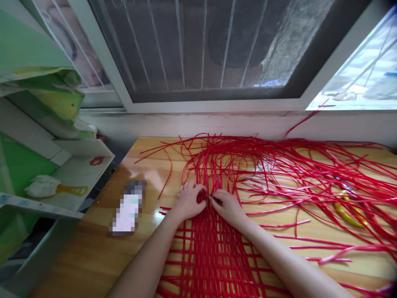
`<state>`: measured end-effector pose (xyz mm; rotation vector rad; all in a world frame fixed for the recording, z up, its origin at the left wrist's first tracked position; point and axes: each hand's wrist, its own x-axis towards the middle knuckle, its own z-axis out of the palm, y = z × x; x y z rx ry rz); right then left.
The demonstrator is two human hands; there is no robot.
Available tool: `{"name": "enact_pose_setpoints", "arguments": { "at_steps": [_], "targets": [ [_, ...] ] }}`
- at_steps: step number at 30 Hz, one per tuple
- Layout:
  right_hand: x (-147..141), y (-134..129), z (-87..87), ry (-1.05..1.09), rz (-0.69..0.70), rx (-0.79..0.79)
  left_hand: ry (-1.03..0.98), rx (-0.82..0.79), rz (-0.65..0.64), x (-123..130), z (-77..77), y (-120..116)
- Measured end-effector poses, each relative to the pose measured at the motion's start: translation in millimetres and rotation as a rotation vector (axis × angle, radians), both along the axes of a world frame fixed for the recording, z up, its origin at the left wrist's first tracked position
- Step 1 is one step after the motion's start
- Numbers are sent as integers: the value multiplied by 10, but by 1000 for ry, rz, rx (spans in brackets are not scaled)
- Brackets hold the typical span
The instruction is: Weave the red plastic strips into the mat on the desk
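A lattice of woven red strips [217, 256], apparently plastic, lies on the wooden table and runs toward me. Both of my hands are at its far end, close together, where the loose strip ends fan out. My left hand [191, 200] is curled over the left side of the weave, thumb and forefinger closed in on the strips. Just to its right, my right hand [228, 206] pinches a strip with thumb and fingertips. The fingertips partly hide which strips they hold.
Long loose red strips [279, 153] spread across the table's back and right side. Yellow-handled pliers or cutters [349, 211] lie among them. A blurred-out phone-like object [127, 211] rests at left. Beyond stands a barred window [201, 49]; a white shelf [83, 165] is at left.
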<state>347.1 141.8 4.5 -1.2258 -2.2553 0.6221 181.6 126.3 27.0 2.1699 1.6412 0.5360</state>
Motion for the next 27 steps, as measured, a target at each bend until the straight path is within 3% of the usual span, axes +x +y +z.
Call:
{"name": "enact_pose_setpoints", "arguments": {
  "at_steps": [22, 27],
  "targets": [
    [15, -9, -22, -16, 18, 23, -16, 3, 54, 32, -34, 1],
    [11, -7, -31, 13, -12, 28, -18, -15, 137, 29, -84, 31]
  ]
}}
